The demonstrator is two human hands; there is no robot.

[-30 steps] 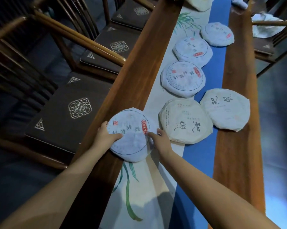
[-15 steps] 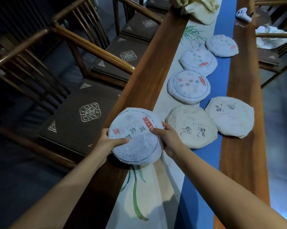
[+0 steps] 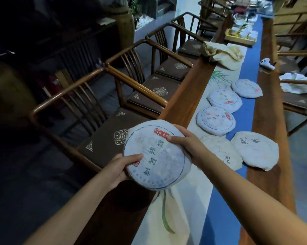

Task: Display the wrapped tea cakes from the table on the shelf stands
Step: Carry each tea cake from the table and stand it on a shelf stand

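A round tea cake (image 3: 156,156) in white paper with blue print and a red seal is lifted above the table's near left edge. My left hand (image 3: 121,165) grips its lower left rim, thumb on top. My right hand (image 3: 186,145) grips its upper right rim. Several more wrapped tea cakes lie on the long wooden table (image 3: 271,138): a cream one (image 3: 221,152) partly behind my right wrist, another cream one (image 3: 255,150), and three white ones (image 3: 215,120) (image 3: 224,99) (image 3: 246,88) further back. No shelf stands are in view.
A cream and blue runner (image 3: 220,218) covers the table's middle. Wooden armchairs (image 3: 103,124) with dark cushions line the left side; more chairs stand at right. Crumpled cloth (image 3: 225,53), a small white object (image 3: 266,63) and a tray of cups (image 3: 243,34) sit further along.
Both hands have lifted the blue-printed tea cake off the table and raised it toward me. The view has tilted up, showing more of the room.
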